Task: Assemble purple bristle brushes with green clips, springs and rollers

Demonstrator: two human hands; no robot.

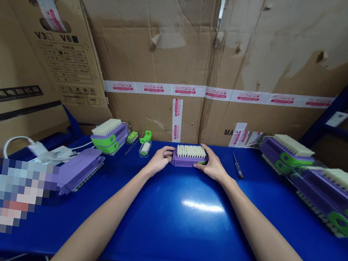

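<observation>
A purple brush unit (185, 162) with a block of cream bristles on top rests on the blue table in front of me. My left hand (160, 160) grips its left end, fingers curled against the side. Round its right end is my right hand (212, 164), thumb in front and fingers behind, partly covering a green part there. Left of it lie a small green-and-white piece (145, 149) in clear plastic, a bright green clip (146, 136), a small green block (132, 137) and a dark spring (131, 147). A screwdriver (238, 166) lies to the right.
More purple-and-green brush units stand at left (109, 136) and at right (286, 154). A purple brush unit (79, 169) lies bristles down near white cables and a power strip (51, 153). Cardboard walls (158, 58) close off the back of the blue table (160, 224).
</observation>
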